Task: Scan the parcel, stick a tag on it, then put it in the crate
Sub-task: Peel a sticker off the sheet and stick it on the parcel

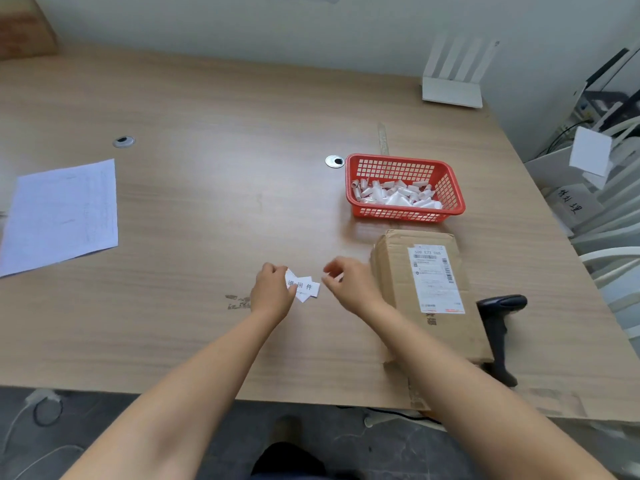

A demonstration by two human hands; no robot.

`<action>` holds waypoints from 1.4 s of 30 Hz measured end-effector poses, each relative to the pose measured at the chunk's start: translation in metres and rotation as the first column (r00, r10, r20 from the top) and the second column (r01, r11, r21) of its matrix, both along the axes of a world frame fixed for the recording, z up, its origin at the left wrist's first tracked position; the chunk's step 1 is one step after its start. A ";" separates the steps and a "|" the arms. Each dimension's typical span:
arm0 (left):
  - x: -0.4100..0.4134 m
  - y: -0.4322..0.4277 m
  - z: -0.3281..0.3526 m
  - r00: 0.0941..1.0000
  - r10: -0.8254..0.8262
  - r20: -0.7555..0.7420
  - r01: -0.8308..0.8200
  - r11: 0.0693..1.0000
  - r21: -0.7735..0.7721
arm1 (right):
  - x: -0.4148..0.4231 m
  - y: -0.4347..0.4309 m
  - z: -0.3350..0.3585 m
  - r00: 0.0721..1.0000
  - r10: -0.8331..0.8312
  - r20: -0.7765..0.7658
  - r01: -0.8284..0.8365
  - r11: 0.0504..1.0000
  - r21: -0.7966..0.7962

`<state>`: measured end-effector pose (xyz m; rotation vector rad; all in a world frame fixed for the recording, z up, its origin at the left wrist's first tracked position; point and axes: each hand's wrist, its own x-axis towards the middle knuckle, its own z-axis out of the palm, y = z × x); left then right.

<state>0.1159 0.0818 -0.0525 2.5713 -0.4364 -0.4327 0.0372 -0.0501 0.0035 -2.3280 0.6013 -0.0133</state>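
Observation:
A brown cardboard parcel [429,296] with a white shipping label lies flat on the wooden table [207,188] at the right. A black handheld scanner [498,327] lies just right of it. Left of the parcel, my left hand [272,292] pinches a small stack of white tags [304,287] printed with black characters. My right hand [349,282] hovers beside the tags, against the parcel's left edge, with thumb and fingers pinched on a tiny white scrap, probably a tag's backing. A red plastic crate [405,187] sits beyond the parcel.
The red crate holds several small white paper scraps. A printed sheet [62,216] lies at the table's left. A white router [453,91] stands at the back right. White chairs and a shelf crowd the right side. Two cable grommets are set in the tabletop.

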 end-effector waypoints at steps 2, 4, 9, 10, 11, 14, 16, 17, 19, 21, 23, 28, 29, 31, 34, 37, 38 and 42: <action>0.012 0.011 -0.010 0.990 -0.135 0.029 0.131 0.986 0.101 | 0.008 0.013 -0.030 0.989 -0.010 -0.149 0.011 1.000 0.003; 0.022 0.018 -0.017 0.980 -0.196 0.020 0.192 0.974 0.120 | 0.012 0.019 -0.050 0.973 -0.050 -0.227 0.047 0.999 -0.020; 0.038 0.018 -0.023 0.971 -0.232 -0.056 0.236 0.967 0.090 | 0.028 0.028 -0.069 0.947 -0.118 -0.298 0.095 0.991 -0.090; 0.040 0.017 -0.024 0.970 -0.234 -0.070 0.239 0.968 0.079 | 0.031 0.030 -0.071 0.946 -0.127 -0.299 0.102 0.990 -0.097; 0.042 0.016 -0.025 0.968 -0.239 -0.081 0.244 0.967 0.069 | 0.034 0.031 -0.073 0.945 -0.134 -0.297 0.107 0.989 -0.104; 0.046 0.013 -0.027 0.962 -0.252 -0.106 0.259 0.964 0.056 | 0.036 0.034 -0.078 0.950 -0.172 -0.261 0.148 0.983 -0.110; 0.047 0.012 -0.027 0.963 -0.243 -0.117 0.250 0.967 0.046 | 0.036 0.034 -0.079 0.949 -0.204 -0.242 0.186 0.978 -0.094; 0.048 0.012 -0.027 0.964 -0.239 -0.120 0.245 0.969 0.041 | 0.037 0.034 -0.079 0.946 -0.215 -0.243 0.199 0.976 -0.089; 0.050 0.011 -0.028 0.964 -0.232 -0.130 0.238 0.971 0.033 | 0.039 0.033 -0.078 0.938 -0.226 -0.263 0.210 0.974 -0.088; 0.050 0.012 -0.029 0.964 -0.226 -0.137 0.232 0.972 0.028 | 0.043 0.032 -0.078 0.930 -0.219 -0.295 0.200 0.975 -0.094; 0.050 0.012 -0.030 0.965 -0.222 -0.138 0.227 0.974 0.022 | 0.047 0.031 -0.077 0.918 -0.207 -0.337 0.184 0.978 -0.098; 0.050 0.011 -0.030 0.966 -0.214 -0.146 0.217 0.976 0.011 | 0.052 0.027 -0.074 0.911 -0.201 -0.360 0.189 0.980 -0.068; 0.050 0.011 -0.030 0.966 -0.214 -0.146 0.218 0.976 0.010 | 0.052 0.027 -0.073 0.913 -0.196 -0.359 0.187 0.981 -0.060; 0.050 0.012 -0.030 0.965 -0.219 -0.145 0.223 0.975 0.008 | 0.050 0.026 -0.072 0.919 -0.204 -0.338 0.203 0.978 -0.038; 0.052 0.012 -0.030 0.963 -0.229 -0.141 0.232 0.973 0.007 | 0.044 0.023 -0.071 0.925 -0.247 -0.288 0.263 0.965 0.017; 0.052 0.014 -0.030 0.960 -0.246 -0.133 0.248 0.969 -0.001 | 0.037 0.018 -0.068 0.918 -0.301 -0.258 0.324 0.945 0.051; 0.053 0.014 -0.030 0.959 -0.251 -0.133 0.252 0.968 -0.007 | 0.035 0.016 -0.065 0.913 -0.323 -0.250 0.348 0.935 0.063; 0.058 0.015 -0.024 0.961 -0.232 -0.152 0.222 0.972 -0.079 | 0.030 0.007 -0.052 0.911 -0.363 -0.196 0.385 0.919 0.089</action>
